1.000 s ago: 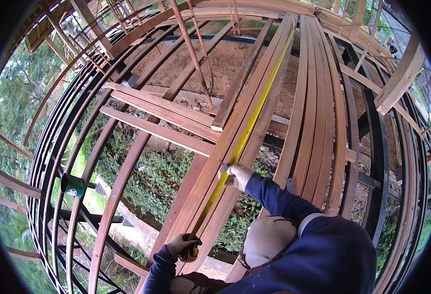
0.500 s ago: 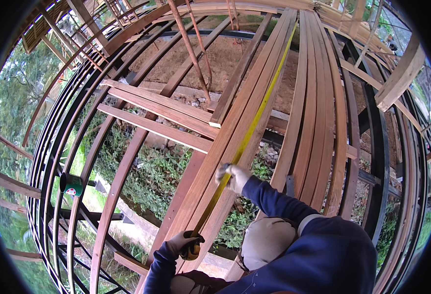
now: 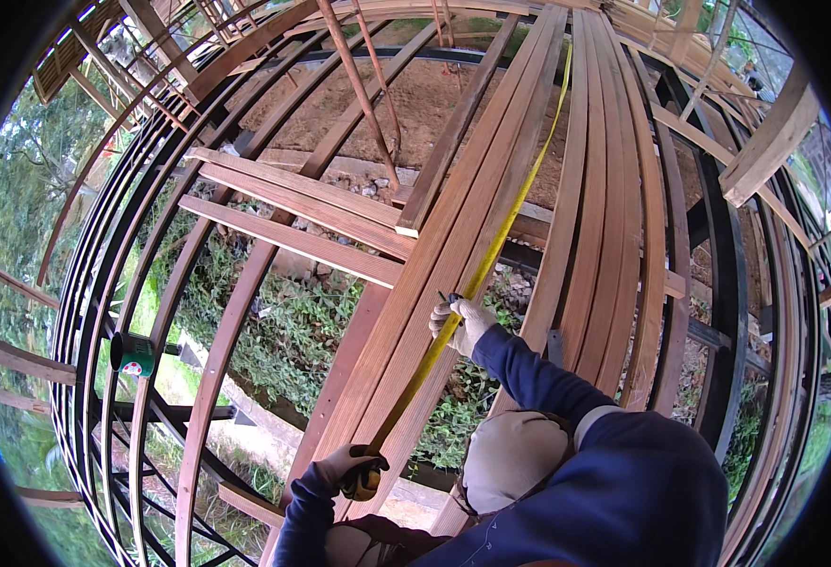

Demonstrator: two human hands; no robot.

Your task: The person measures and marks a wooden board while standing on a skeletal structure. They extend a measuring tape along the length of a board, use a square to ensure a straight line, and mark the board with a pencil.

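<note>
My left hand (image 3: pixel 344 465), gloved, grips the yellow and black case of a tape measure (image 3: pixel 363 482) near the lower end of the long boards. The yellow tape blade (image 3: pixel 507 222) runs from it far along a grooved wooden board (image 3: pixel 441 340). My right hand (image 3: pixel 469 327), gloved too, rests beside the blade partway up this board. Its fingers are closed round a slim dark pen-like tool (image 3: pixel 448 298), whose tip points left; its exact kind is too small to tell. More long boards (image 3: pixel 606 236) lie to the right.
Short planks (image 3: pixel 307 248) lie across the joists on the left. A green can (image 3: pixel 135 356) stands at the far left. Open gaps between the joists show plants (image 3: pixel 293 350) and soil below. Thin upright poles (image 3: pixel 359 94) rise ahead, and a thick post (image 3: pixel 765 142) juts in at right.
My right hand has shifted slightly right, and the dark tool in it shows more clearly. The far stretch of tape blade has moved toward the board's right edge and bows. My left hand keeps its hold.
</note>
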